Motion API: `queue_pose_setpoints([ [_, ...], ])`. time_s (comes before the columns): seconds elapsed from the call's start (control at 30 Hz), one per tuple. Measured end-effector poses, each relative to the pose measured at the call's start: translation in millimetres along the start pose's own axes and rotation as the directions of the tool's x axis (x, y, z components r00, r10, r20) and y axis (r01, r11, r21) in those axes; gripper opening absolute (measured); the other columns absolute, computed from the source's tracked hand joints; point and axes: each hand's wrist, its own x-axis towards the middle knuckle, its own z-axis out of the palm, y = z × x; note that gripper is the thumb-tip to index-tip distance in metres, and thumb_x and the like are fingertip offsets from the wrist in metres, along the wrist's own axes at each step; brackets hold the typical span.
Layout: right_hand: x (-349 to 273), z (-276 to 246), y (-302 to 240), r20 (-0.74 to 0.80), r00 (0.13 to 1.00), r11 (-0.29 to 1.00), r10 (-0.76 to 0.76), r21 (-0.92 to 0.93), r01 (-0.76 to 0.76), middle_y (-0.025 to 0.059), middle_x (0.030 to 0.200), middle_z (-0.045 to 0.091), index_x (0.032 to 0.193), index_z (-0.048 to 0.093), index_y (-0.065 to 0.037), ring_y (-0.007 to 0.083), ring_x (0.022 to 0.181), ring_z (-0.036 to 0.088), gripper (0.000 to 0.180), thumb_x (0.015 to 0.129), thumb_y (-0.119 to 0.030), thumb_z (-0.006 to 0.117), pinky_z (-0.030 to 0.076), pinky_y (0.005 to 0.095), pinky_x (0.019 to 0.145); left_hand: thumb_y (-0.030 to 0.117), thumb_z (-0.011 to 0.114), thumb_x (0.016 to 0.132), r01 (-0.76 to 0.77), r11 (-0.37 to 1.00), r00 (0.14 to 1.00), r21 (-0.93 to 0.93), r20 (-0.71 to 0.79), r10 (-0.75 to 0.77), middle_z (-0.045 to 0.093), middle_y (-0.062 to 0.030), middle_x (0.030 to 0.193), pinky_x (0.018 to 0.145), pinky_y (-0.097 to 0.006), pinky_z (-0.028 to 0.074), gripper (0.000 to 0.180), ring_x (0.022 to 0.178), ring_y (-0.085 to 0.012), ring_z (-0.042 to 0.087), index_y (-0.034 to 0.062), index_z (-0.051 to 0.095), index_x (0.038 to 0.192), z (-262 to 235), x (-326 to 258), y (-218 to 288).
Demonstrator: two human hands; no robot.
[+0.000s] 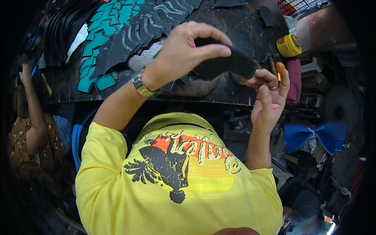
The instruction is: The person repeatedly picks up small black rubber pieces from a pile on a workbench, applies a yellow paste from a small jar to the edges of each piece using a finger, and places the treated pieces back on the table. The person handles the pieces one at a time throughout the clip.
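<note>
A worker in a yellow shirt [176,172] holds a dark piece [239,64] above a crowded surface [243,19], a metal watch [141,85] at the wrist. By my judgement, the work looks partway along: this one piece is raised and in hand, while overlapping rows of green pieces [96,47] and grey pieces [135,39] lie fanned across the left side. Whether those rows are finished or waiting, I cannot tell; the raised piece, at least, is not yet laid down. It spans the space between the left hand [180,49] and the right hand [271,96], nearer the surface's front edge than its back. The left hand grips it, thumb and fingers closing on it from above. The right hand has its bent fingers at the piece's right end (one raised fingertip [280,66] wears an amber smear or cover); whether they pinch it or merely touch, I cannot tell. A yellow tub [288,46] sits just beyond the right hand.
</note>
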Motion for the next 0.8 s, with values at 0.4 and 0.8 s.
queue_pose_setpoints([
  [0.4,-3.2,3.9,-0.7,0.027,0.995,0.978,0.097,-0.189,-0.09,0.0097,0.096,0.062,0.148,0.03,-0.006,0.0103,0.082,0.062,0.076,0.082,0.013,0.061,0.057,0.0223,0.068,0.032,0.073,0.083,0.0,0.886,0.981,0.464,0.174,-0.091,0.057,-0.0065,0.127,0.111,-0.06,0.017,0.034,0.13,-0.0258,0.045,0.0119,0.065,0.109,24.2,-37.1,-0.4],
  [0.8,-1.9,-7.9,-6.2,0.057,0.992,0.987,0.115,-0.119,-0.108,0.0085,0.091,0.063,0.141,0.041,-0.002,0.0082,0.076,0.06,0.062,0.083,0.01,0.061,0.051,0.0198,0.064,0.014,0.063,0.094,0.356,0.923,0.829,-0.149,0.506,-0.238,0.066,-0.0041,0.096,0.072,-0.024,0.051,0.031,0.08,-0.0065,0.058,-0.0014,0.06,0.121,34.0,-38.7,1.6],
])
